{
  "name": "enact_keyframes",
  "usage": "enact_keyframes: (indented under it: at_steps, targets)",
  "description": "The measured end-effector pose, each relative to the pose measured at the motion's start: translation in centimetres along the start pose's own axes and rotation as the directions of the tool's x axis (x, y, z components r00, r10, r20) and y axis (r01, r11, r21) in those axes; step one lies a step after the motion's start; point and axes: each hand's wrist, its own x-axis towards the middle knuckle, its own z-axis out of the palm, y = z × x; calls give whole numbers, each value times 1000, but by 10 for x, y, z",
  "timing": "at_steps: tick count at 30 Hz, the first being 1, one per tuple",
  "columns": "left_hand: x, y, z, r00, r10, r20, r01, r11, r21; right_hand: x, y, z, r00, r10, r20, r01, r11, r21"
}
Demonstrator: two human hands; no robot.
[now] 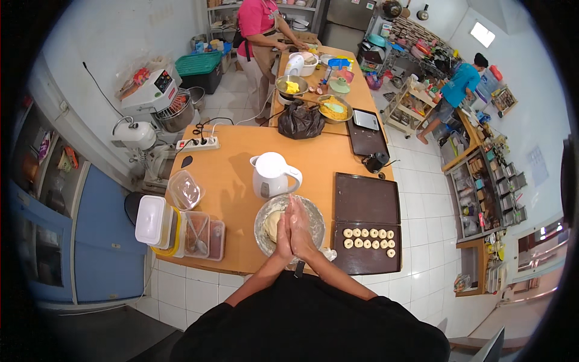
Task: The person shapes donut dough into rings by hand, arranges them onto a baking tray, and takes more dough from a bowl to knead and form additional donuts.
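My left hand (pixel 284 234) and my right hand (pixel 301 226) are pressed palm to palm, fingers straight and pointing away from me. Whatever lies between the palms, if anything, is hidden. Both are above a metal mixing bowl (pixel 317 211), its inside dusted with flour. A pale lump of dough (pixel 272 225) rests in the bowl, partly covered by my left hand. Right of the bowl, a dark baking tray (pixel 362 262) holds two rows of small ring-shaped dough pieces (pixel 365 244).
A white electric kettle (pixel 271 173) stands just beyond the bowl. Plastic containers (pixel 196 232) crowd the left table edge. Farther off are a second dark tray (pixel 367 198), a black plastic bag (pixel 301 120) and a power strip (pixel 198 143). Two other people work at the back.
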Motion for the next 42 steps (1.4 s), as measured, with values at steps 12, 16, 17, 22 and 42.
enact_keyframes:
  at_steps: [12, 16, 17, 22, 42]
  targets:
    - [1, -8, -1, 978, -198, 67, 204, 973, -108, 2, 8, -3, 989, 9, -148, -25, 994, -108]
    - [7, -12, -12, 975, -187, 117, 220, 852, -475, -24, -25, -8, 980, -177, 89, 198, 894, -402]
    - [11, 12, 2, 941, -332, 68, 299, 718, -628, -29, -30, -13, 964, -218, 153, 257, 913, -317]
    - [1, 17, 15, 937, -315, 153, 349, 805, -480, -11, 7, -22, 993, -118, 0, 108, 911, -398]
    - [16, 30, 8, 961, -265, 78, 264, 800, -538, 1, 20, -6, 999, 45, -18, -49, 952, -303]
